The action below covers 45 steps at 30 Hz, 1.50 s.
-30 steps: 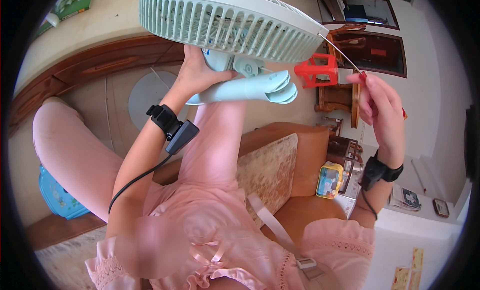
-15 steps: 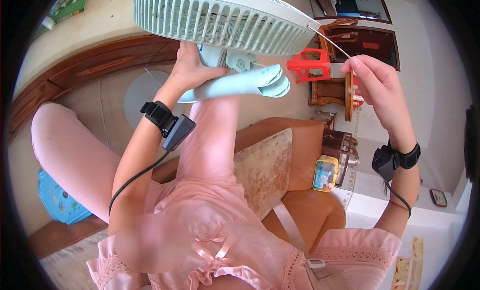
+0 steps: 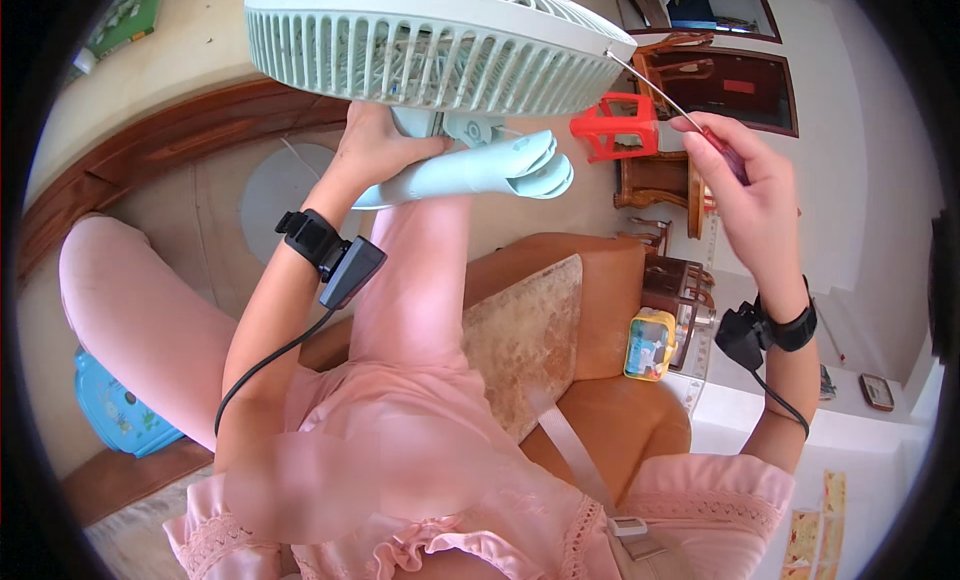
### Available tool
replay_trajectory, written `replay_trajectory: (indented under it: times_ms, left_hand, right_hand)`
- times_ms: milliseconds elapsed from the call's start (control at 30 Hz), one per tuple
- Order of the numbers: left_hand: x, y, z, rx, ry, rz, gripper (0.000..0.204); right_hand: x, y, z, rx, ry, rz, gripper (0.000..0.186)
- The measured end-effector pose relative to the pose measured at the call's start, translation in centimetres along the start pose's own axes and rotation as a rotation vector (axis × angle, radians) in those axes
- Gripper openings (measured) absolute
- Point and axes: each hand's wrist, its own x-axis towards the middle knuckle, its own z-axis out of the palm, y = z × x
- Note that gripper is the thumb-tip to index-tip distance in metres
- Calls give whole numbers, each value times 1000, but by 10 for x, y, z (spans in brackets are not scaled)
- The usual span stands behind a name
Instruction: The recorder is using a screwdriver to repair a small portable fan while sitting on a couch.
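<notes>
My left hand (image 3: pixel 372 147) is closed round the neck (image 3: pixel 471 130) of a mint-green fan, below its round slatted cage (image 3: pixel 420 58). The fan's light blue base (image 3: pixel 455 175) sticks out sideways under the cage, above my leg. My right hand (image 3: pixel 746 185) grips a screwdriver (image 3: pixel 722 148) by its red handle; the long thin shaft reaches up-left to the right end of the cage's rim, where its tip rests. Whether it sits in a screw hole I cannot tell. Part of my left fingers is hidden behind the neck.
Brown sofa (image 3: pixel 610 290) with a patterned pad (image 3: pixel 530 330), red plastic stool (image 3: pixel 615 130), wooden chair (image 3: pixel 655 190), yellow-edged container (image 3: pixel 650 345), blue plastic item (image 3: pixel 125 410) by my left leg. A pale counter with a curved wooden edge (image 3: pixel 150 130) spans the upper left.
The fan and my left hand have shifted a little leftward. My right hand has risen slightly, still on the screwdriver, and its grip on the handle has shifted.
</notes>
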Motion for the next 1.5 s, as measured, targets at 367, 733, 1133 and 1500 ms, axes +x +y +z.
replay_trajectory:
  times_ms: [367,733,1133,1500]
  left_hand:
    - [-14,10,-34,-253,83,14,84]
    - [-27,91,-132,451,556,643,51]
    - [-2,120,-114,711,362,722,80]
    - [9,110,-115,607,275,822,64]
  right_hand:
    - [12,2,-10,446,-254,270,28]
    - [9,26,6,577,-149,239,25]
    - [10,21,-15,1115,-571,619,32]
    - [27,18,-16,887,-520,612,26]
